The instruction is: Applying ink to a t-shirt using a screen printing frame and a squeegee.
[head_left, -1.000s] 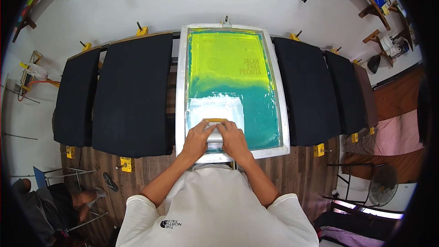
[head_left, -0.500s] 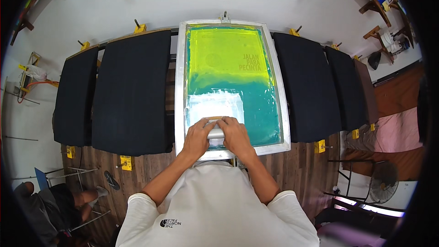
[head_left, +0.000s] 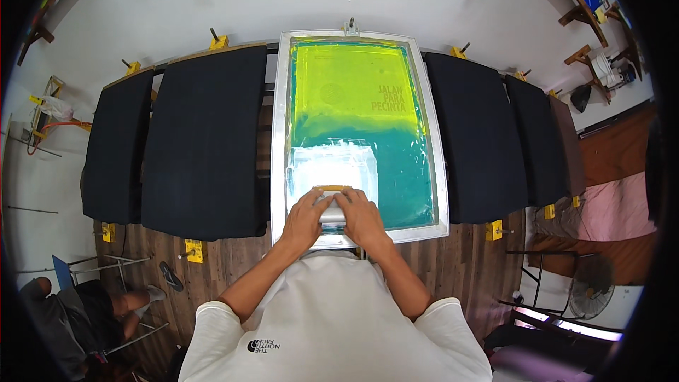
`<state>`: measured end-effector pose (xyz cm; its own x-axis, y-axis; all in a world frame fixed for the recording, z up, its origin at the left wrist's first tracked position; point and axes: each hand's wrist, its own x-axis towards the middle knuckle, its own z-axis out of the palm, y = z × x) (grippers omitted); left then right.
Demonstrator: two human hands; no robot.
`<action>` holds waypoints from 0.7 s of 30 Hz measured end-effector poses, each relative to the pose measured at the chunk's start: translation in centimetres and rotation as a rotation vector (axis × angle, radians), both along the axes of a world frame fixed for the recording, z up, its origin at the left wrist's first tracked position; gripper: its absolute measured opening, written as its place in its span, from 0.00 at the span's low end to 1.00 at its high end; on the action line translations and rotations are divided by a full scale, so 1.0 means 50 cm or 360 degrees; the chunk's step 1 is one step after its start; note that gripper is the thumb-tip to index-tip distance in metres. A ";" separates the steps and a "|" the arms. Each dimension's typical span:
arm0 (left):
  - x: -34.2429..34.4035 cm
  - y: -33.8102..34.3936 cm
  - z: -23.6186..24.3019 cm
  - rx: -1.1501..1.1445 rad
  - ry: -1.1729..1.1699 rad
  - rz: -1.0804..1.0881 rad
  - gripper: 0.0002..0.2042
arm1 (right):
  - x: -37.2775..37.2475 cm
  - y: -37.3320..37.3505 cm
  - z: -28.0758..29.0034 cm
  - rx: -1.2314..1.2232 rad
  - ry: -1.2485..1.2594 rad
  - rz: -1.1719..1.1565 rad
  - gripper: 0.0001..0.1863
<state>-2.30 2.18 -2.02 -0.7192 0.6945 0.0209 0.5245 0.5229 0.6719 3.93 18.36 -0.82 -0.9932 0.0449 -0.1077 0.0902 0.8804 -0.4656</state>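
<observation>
My left hand [head_left: 303,216] and my right hand [head_left: 362,219] grip either side of a silver squeegee [head_left: 331,215] with a yellowish upper strip [head_left: 332,187], low on a screen in an aluminum frame [head_left: 440,170]. Under and around the squeegee is a patch of white ink [head_left: 325,163]. The screen's upper part [head_left: 346,78] is coated bright yellow-green with faint printing; the rest [head_left: 396,170] is teal. A clamp [head_left: 351,27] holds the frame's far edge.
Dark padded platens [head_left: 201,145] flank the screen on both sides, with yellow brackets [head_left: 194,250] at their edges. A seated person [head_left: 78,311] is at lower left near a sandal [head_left: 172,276]. A standing fan [head_left: 593,286] is at lower right. Wooden shelves [head_left: 580,7] line the wall.
My hands and the squeegee have edged slightly toward the screen's near edge, and the squeegee's tilt looks a little changed from half a second ago. The view has shifted slightly.
</observation>
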 end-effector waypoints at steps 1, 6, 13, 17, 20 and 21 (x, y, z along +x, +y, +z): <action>0.001 0.000 0.002 -0.0002 -0.0005 0.0002 0.30 | 0.000 -0.001 0.013 -0.0043 -0.0147 -0.0005 0.30; -0.004 0.007 0.003 -0.0010 -0.0044 0.0049 0.30 | -0.008 0.010 -0.008 0.0012 -0.0008 0.0065 0.31; -0.001 -0.002 0.009 -0.0041 -0.0154 -0.0047 0.30 | -0.007 0.020 0.013 -0.0060 -0.0226 0.0121 0.31; -0.003 0.001 0.005 -0.0042 -0.0068 -0.0031 0.30 | -0.001 0.007 -0.010 0.0024 -0.0021 0.0061 0.30; 0.012 -0.005 -0.008 -0.0046 0.0026 -0.0036 0.30 | 0.011 0.005 -0.014 0.0057 0.0071 0.0028 0.28; 0.011 -0.005 0.005 -0.0047 -0.0087 -0.0031 0.31 | 0.002 0.010 0.012 0.0008 -0.0088 0.0069 0.27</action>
<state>-1.73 1.91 -1.78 -0.7049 0.7083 -0.0387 0.4977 0.5327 0.6845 4.05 18.86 -0.22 -0.9867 0.0029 -0.1626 0.0778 0.8864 -0.4564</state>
